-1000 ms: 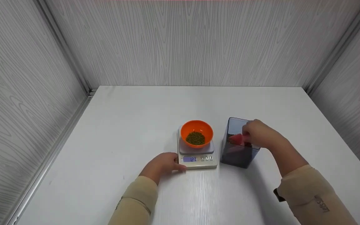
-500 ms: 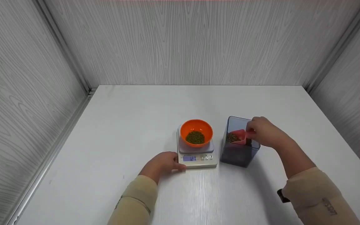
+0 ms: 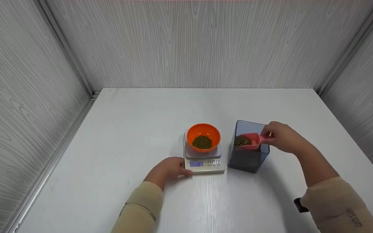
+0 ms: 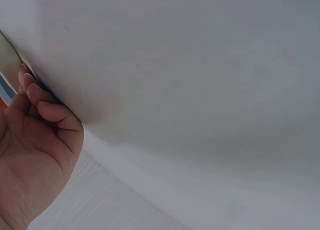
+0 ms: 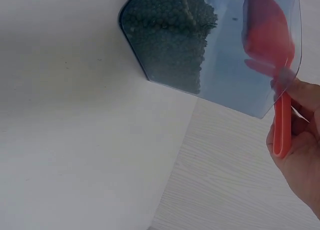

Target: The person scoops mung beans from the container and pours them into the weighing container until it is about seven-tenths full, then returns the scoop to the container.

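Gripping the red scoop (image 3: 254,140) by its handle, right hand (image 3: 283,138) is holding its head inside the box (image 3: 246,161), just left of that hand. Left hand (image 3: 169,168) is grasping the scale (image 3: 206,168); orange bowl (image 3: 212,133) of grains (image 3: 202,142) is sitting on it, forward-right of that hand.

Button labels (image 3: 214,165) on the scale (image 3: 189,171) were too small to read; left sleeve (image 3: 141,207) and right sleeve (image 3: 338,204) were cut off nearside.
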`<move>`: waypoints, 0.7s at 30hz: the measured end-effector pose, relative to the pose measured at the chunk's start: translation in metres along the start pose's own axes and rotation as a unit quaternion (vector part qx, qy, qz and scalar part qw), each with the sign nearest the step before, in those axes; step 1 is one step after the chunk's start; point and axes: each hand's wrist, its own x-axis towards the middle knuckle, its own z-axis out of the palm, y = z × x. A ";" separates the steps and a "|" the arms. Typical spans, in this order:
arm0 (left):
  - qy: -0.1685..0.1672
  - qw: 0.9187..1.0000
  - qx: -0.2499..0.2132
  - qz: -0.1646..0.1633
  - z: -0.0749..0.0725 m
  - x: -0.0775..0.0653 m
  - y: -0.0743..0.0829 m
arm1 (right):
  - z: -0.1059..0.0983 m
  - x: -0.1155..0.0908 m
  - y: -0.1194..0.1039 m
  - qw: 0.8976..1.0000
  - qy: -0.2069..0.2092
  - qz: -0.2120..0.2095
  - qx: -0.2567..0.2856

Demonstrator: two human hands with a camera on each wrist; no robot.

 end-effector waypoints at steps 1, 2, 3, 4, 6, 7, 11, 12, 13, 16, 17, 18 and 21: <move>0.001 1.000 -0.001 -0.001 0.000 0.000 0.000 | 0.000 -0.001 0.001 1.000 -0.002 0.005 0.005; 0.001 1.000 -0.002 0.000 0.000 0.000 0.000 | -0.001 -0.002 0.001 1.000 -0.003 0.009 0.010; 0.001 1.000 -0.003 0.000 0.000 0.000 -0.001 | -0.001 -0.003 0.002 1.000 -0.003 0.010 0.014; 0.002 1.000 -0.003 -0.001 0.000 0.000 -0.001 | -0.001 -0.004 0.003 1.000 -0.003 0.012 0.019; 0.001 1.000 -0.008 -0.002 0.000 0.000 -0.001 | -0.002 -0.006 0.004 1.000 -0.002 0.011 0.024; 0.001 1.000 -0.010 -0.002 0.000 0.000 -0.002 | -0.002 -0.006 0.005 1.000 -0.001 0.010 0.026; 0.001 1.000 -0.014 -0.003 0.000 0.000 -0.002 | -0.002 -0.008 0.009 0.999 0.003 0.006 0.032; 0.001 1.000 -0.013 -0.003 0.000 0.000 -0.002 | -0.001 -0.009 0.010 0.999 0.005 0.005 0.034; 0.001 1.000 -0.010 -0.001 0.000 0.001 -0.002 | -0.001 -0.009 0.011 0.999 0.006 0.004 0.037; 0.003 1.000 -0.005 0.002 0.001 0.002 -0.003 | 0.000 -0.011 0.015 0.999 0.012 0.003 0.050; 0.004 1.000 -0.003 0.003 0.001 0.002 -0.003 | 0.001 -0.011 0.016 0.998 0.013 0.004 0.054; 0.005 1.000 -0.001 0.004 0.001 0.002 -0.003 | 0.002 -0.012 0.017 0.998 0.016 0.003 0.058; 0.007 1.000 -0.001 0.005 0.001 0.000 -0.003 | 0.003 -0.013 0.019 0.997 0.022 0.006 0.073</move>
